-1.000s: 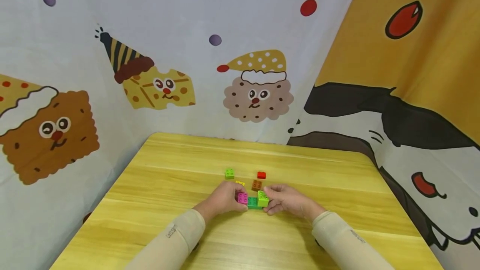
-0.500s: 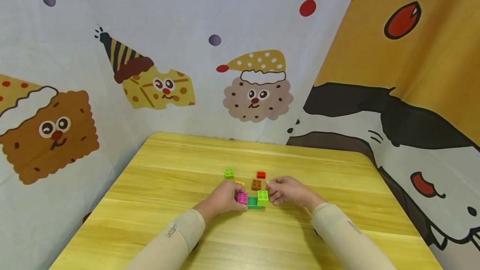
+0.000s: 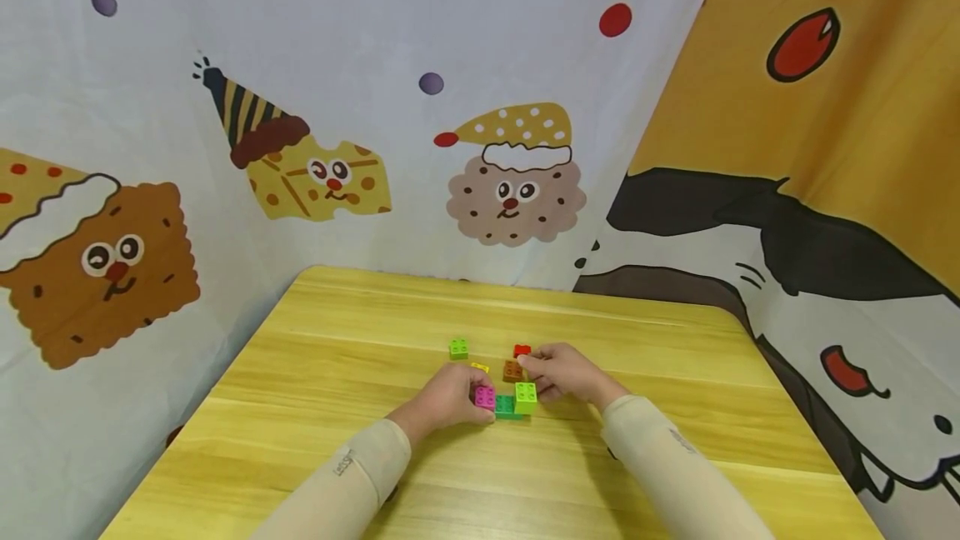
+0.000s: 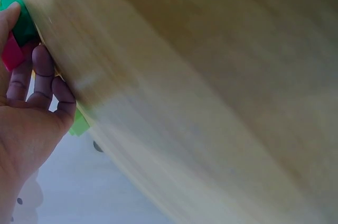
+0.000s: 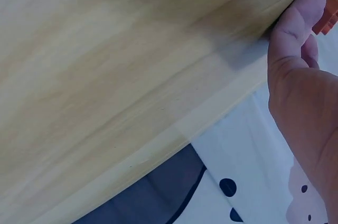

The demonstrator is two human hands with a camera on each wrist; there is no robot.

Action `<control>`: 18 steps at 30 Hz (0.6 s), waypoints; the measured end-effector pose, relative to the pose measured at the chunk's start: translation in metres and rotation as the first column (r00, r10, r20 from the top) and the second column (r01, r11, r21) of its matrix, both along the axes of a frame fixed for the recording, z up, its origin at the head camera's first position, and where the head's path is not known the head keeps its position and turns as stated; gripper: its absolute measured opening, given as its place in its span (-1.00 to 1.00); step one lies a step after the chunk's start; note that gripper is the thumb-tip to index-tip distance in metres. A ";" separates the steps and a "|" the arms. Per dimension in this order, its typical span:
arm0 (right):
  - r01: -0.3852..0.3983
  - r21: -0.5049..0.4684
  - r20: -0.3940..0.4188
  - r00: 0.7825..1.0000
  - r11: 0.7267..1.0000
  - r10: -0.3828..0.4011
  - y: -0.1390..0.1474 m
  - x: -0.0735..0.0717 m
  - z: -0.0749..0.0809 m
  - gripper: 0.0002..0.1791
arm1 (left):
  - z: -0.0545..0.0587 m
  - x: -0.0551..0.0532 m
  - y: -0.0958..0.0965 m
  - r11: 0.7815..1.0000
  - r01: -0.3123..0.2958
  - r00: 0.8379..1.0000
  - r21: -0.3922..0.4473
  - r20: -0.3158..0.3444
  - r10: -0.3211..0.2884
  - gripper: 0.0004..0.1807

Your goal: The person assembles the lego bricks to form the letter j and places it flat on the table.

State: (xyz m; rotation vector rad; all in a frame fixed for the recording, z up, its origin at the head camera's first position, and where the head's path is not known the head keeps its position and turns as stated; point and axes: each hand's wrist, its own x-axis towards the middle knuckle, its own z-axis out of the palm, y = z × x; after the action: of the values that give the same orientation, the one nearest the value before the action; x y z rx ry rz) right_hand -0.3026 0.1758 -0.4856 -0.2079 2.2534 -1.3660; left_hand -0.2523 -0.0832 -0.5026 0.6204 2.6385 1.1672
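A small build of toy bricks stands near the table's middle: a green brick (image 3: 506, 407) carries a pink brick (image 3: 485, 398) at its left end and a lime brick (image 3: 526, 397) at its right. My left hand (image 3: 448, 394) grips this build at the pink end; the left wrist view has its thumb against the green brick (image 4: 24, 26). Behind the build, my right hand (image 3: 564, 372) reaches in with fingertips beside a brown brick (image 3: 512, 372). In the right wrist view, the thumb partly hides that brown brick (image 5: 326, 15). A red brick (image 3: 522, 350) lies just beyond, partly covered.
Another lime brick (image 3: 458, 348) lies farther back on the left. A yellow brick (image 3: 480, 367) is mostly hidden behind my left hand. The wooden table (image 3: 360, 315) meets a cartoon-printed curtain (image 3: 405, 248) along its far side.
My right hand has let go of the build's right end and moved back and left to the brown brick. The left hand keeps its grip in place.
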 end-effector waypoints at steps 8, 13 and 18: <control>0.051 0.084 -0.028 0.998 0.995 -0.049 -0.010 -0.004 -0.001 -0.41 | -0.002 -0.001 0.001 1.000 0.005 1.000 -0.008 -0.020 -0.006 -0.73; 0.025 0.117 -0.048 0.999 0.993 -0.020 -0.017 -0.006 -0.001 -0.45 | -0.001 -0.001 0.000 1.000 0.004 1.000 -0.013 -0.023 -0.005 -0.73; -0.017 0.170 -0.083 0.996 0.985 0.032 -0.022 -0.008 -0.002 -0.53 | 0.001 0.000 0.000 1.000 0.011 1.000 -0.006 -0.024 -0.011 -0.73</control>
State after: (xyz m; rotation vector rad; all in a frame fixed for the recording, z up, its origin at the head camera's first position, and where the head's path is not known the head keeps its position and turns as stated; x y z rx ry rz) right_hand -0.3106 0.1538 -0.4874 -0.2389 2.4154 -1.1655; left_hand -0.2523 -0.0836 -0.5021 0.6508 2.6538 1.1561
